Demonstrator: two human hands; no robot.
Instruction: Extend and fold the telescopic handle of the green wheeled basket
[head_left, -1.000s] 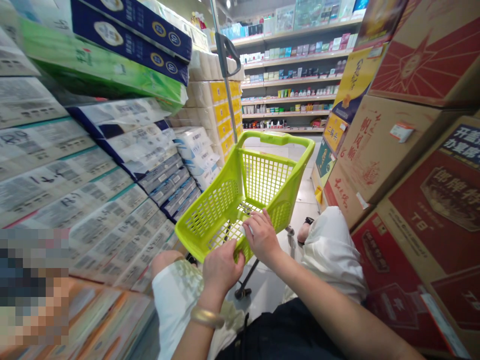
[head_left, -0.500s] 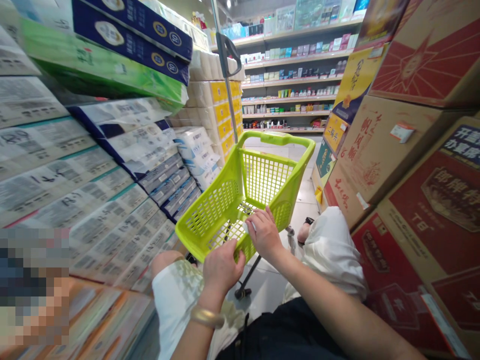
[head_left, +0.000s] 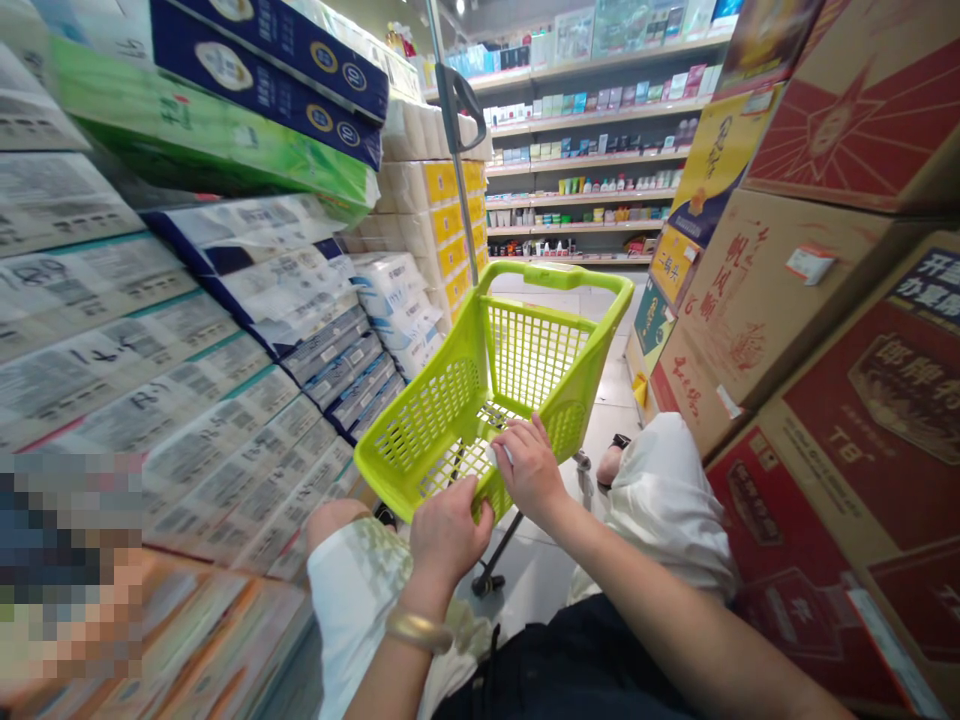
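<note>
A lime-green plastic shopping cart (head_left: 420, 440) with latticed sides and casters stands between my knees, with no goods visible in its basket. My left hand (head_left: 450, 530), with a gold bangle on its wrist, is closed around the near rim. Just to the right, my right hand (head_left: 531, 468) curls its fingers over the same rim. A small white thing (head_left: 492, 455) shows by the right hand's fingers; what it is I cannot make out. Both palms and parts of the thumbs are hidden.
Stacked tissue packs (head_left: 187, 370) rise close on the left, with toilet roll packs (head_left: 401, 310) beyond. Cardboard cartons (head_left: 750, 290) line the right side. At the far end are shelves (head_left: 585, 170) of small goods. A grey handle (head_left: 459, 110) stands up behind the cart.
The whole view has shifted very slightly to the right. Both hands keep the same place on the cart's rim.
</note>
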